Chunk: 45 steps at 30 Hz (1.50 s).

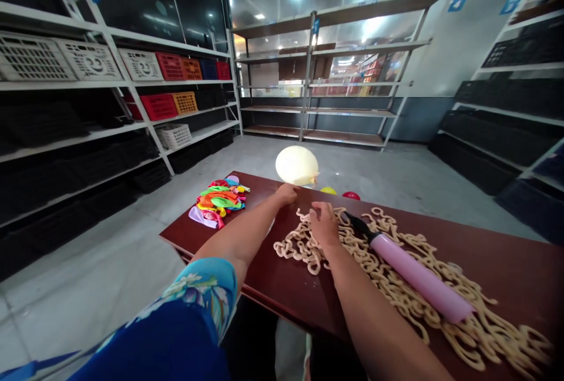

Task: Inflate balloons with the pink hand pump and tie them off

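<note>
Past the table's far edge is a pale yellow inflated balloon, its tied-looking neck pointing right. Just below and nearer than it, my left hand reaches out over the table, fingers loosely apart with nothing visible in them. My right hand hovers at the left part of a pile of tan, curly, cord-like pieces; its fingers are loosely bent and apart, and I see nothing held. Whether it touches the pile is unclear. On the pile lies a pink hand pump with a black end.
Flat, multicoloured balloons lie heaped at the left of the dark red table. Beyond the far edge show a yellow balloon and a red balloon. Shelves with crates line the left; a metal rack stands behind.
</note>
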Available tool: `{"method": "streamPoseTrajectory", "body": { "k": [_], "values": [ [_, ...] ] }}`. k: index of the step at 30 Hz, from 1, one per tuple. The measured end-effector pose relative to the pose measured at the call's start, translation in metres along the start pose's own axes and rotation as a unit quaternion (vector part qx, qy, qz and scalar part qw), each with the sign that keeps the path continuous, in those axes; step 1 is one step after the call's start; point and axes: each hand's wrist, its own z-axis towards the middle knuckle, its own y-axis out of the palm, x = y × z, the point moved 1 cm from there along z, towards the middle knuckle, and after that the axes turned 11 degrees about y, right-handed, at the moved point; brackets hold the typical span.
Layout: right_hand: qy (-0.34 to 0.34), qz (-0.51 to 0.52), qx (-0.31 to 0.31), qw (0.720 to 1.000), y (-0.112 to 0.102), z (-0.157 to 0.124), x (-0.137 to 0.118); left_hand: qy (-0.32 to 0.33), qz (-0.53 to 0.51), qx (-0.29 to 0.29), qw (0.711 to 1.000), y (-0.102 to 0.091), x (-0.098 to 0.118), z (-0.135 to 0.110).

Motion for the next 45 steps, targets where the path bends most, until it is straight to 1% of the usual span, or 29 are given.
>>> {"method": "streamPoseTrajectory", "body": {
  "k": [2,3,5,7,10,12,13,15,17,18,19,21,23,25,27,29,30,32,34,35,37,39,40,42,44,45],
  "values": [
    [-0.004,0.003,-0.009,1.0,0.001,0.0,0.001,-0.015,0.054,0.013,0.998,-0.018,-0.007,-0.003],
    [-0.003,0.005,-0.013,1.0,0.002,0.0,0.002,-0.022,0.091,0.022,0.995,-0.031,-0.01,-0.005],
    [0.005,0.008,-0.021,1.0,0.003,-0.001,0.003,-0.038,0.189,0.047,0.98,-0.065,-0.016,-0.011],
    [0.011,0.008,-0.025,1.0,0.004,-0.001,0.003,-0.069,0.228,0.075,0.968,-0.106,-0.025,-0.022],
    [0.008,0.005,-0.023,1.0,0.004,-0.001,0.004,-0.13,0.272,0.117,0.946,-0.165,-0.045,-0.046],
    [0.003,0.001,-0.024,1.0,0.005,0.0,0.004,-0.2,0.293,0.146,0.923,-0.195,-0.061,-0.066],
    [0.002,-0.001,-0.026,1.0,0.005,0.0,0.004,-0.225,0.291,0.152,0.917,-0.205,-0.069,-0.075],
    [0.003,-0.006,-0.027,1.0,0.006,0.0,0.005,-0.247,0.268,0.145,0.92,-0.216,-0.083,-0.093],
    [0.006,-0.01,-0.026,1.0,0.006,0.001,0.005,-0.245,0.245,0.138,0.928,-0.216,-0.092,-0.106],
    [0.006,-0.012,-0.026,1.0,0.006,0.001,0.006,-0.236,0.236,0.144,0.932,-0.214,-0.095,-0.111],
    [0.007,-0.015,-0.026,1.0,0.006,0.001,0.005,-0.225,0.228,0.157,0.934,-0.212,-0.096,-0.115],
    [0.005,-0.018,-0.026,0.999,0.005,0.001,0.005,-0.208,0.213,0.208,0.932,-0.209,-0.096,-0.12],
    [0.004,-0.019,-0.027,0.999,0.004,0.0,0.004,-0.206,0.203,0.263,0.92,-0.209,-0.092,-0.122],
    [0.005,-0.021,-0.027,0.999,0.003,0.0,0.003,-0.202,0.194,0.301,0.912,-0.214,-0.086,-0.122],
    [0.005,-0.026,-0.026,0.999,0.003,0.0,0.002,-0.174,0.181,0.325,0.912,-0.222,-0.075,-0.12],
    [-0.001,-0.031,-0.021,0.999,0.003,0.0,0.0,-0.135,0.135,0.355,0.915,-0.227,-0.06,-0.117],
    [-0.006,-0.031,-0.018,0.999,0.003,0.0,-0.001,-0.117,0.084,0.368,0.919,-0.227,-0.051,-0.115],
    [-0.013,-0.021,-0.011,1.0,0.001,0.0,-0.006,-0.095,-0.067,0.378,0.919,-0.22,-0.034,-0.11],
    [-0.02,0.006,-0.012,1.0,-0.002,-0.001,-0.013,-0.102,-0.234,0.354,0.9,-0.199,-0.017,-0.104],
    [-0.025,0.025,-0.018,0.999,-0.003,-0.002,-0.017,-0.113,-0.307,0.328,0.886,-0.184,-0.01,-0.101],
    [-0.041,0.071,-0.046,0.996,-0.005,-0.004,-0.024,-0.143,-0.429,0.259,0.854,-0.148,0.003,-0.096],
    [-0.052,0.119,-0.088,0.988,-0.005,-0.008,-0.03,-0.165,-0.525,0.186,0.814,-0.106,0.011,-0.092],
    [-0.055,0.141,-0.109,0.982,-0.005,-0.009,-0.032,-0.173,-0.561,0.162,0.794,-0.086,0.014,-0.09],
    [-0.057,0.166,-0.134,0.975,-0.003,-0.01,-0.034,-0.189,-0.607,0.141,0.759,-0.05,0.019,-0.085],
    [-0.062,0.156,-0.123,0.978,-0.002,-0.01,-0.034,-0.201,-0.634,0.138,0.734,-0.022,0.022,-0.078],
    [-0.063,0.143,-0.109,0.982,-0.002,-0.009,-0.033,-0.209,-0.644,0.14,0.722,-0.012,0.024,-0.074]
  ]
}}
